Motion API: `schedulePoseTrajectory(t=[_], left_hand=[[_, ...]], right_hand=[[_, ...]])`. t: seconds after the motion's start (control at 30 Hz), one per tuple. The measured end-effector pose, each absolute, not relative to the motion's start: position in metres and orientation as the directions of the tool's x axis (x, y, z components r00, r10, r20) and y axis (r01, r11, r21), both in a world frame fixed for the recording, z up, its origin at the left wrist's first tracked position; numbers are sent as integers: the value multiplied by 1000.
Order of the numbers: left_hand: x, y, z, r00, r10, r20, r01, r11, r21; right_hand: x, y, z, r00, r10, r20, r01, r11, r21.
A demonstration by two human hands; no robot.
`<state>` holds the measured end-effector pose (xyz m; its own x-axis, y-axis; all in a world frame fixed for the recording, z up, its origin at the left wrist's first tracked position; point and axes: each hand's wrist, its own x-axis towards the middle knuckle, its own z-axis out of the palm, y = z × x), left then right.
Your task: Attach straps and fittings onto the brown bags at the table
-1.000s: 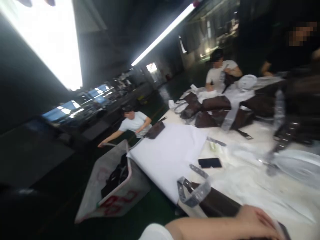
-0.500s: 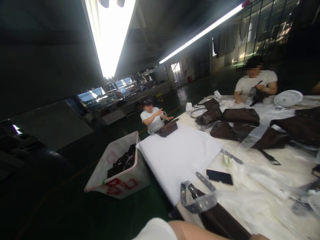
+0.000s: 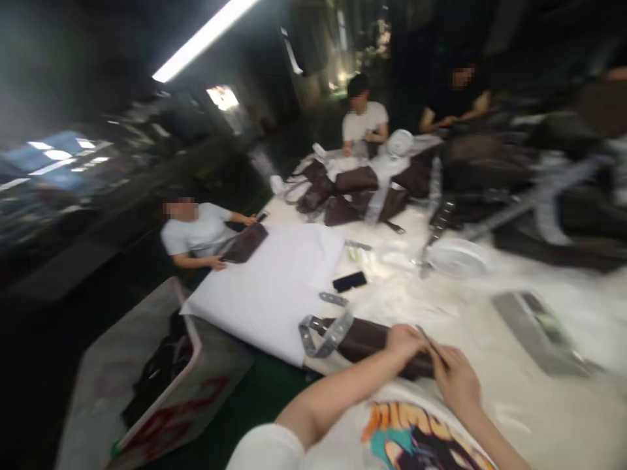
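A dark brown bag (image 3: 365, 337) lies on the near edge of the table, its left end carrying a strap (image 3: 333, 337) wrapped in clear plastic. My left hand (image 3: 405, 342) is closed at the bag's right end, fingers pinching near a thin dark strap (image 3: 435, 348). Facing it, my right hand (image 3: 459, 377) is closed on that dark strap. Motion blur hides the exact fingertips of both hands.
A black phone (image 3: 349, 281) and white paper (image 3: 264, 281) lie beyond the bag. More brown bags (image 3: 355, 178) are heaped farther back. A grey box (image 3: 529, 336) and white fan (image 3: 458, 256) are at right. A bin (image 3: 193, 346) stands left; co-workers (image 3: 198, 228) sit around.
My view has swung right and down, bringing both my hands and the bag's right end into sight. The co-worker at the left now has both hands at their bag.
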<state>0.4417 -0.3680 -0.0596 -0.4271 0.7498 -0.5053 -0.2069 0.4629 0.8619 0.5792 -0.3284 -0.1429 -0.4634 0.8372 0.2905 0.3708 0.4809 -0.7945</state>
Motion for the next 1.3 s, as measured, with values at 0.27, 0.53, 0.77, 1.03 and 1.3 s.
schedulePoseTrajectory(t=[0.27, 0.53, 0.77, 1.03, 1.3], left_hand=[[414, -351, -91, -266, 790, -552, -292, 479, 828], [415, -335, -98, -228, 862, -453, -98, 443, 891], [411, -333, -99, -222, 854, -471, -70, 468, 881], [410, -338, -103, -170, 829, -533, -148, 514, 845], [408, -335, -110, -164, 814, -557, -168, 533, 829]], right_hand=[[567, -319, -134, -270, 963, 27, 215, 88, -973], [571, -310, -132, -304, 952, 48, 112, 85, -990], [700, -200, -169, 460, 884, 87, 419, -130, -899], [770, -111, -182, 177, 981, -80, 515, -162, -842], [775, -116, -194, 219, 969, -115, 407, -197, -892]])
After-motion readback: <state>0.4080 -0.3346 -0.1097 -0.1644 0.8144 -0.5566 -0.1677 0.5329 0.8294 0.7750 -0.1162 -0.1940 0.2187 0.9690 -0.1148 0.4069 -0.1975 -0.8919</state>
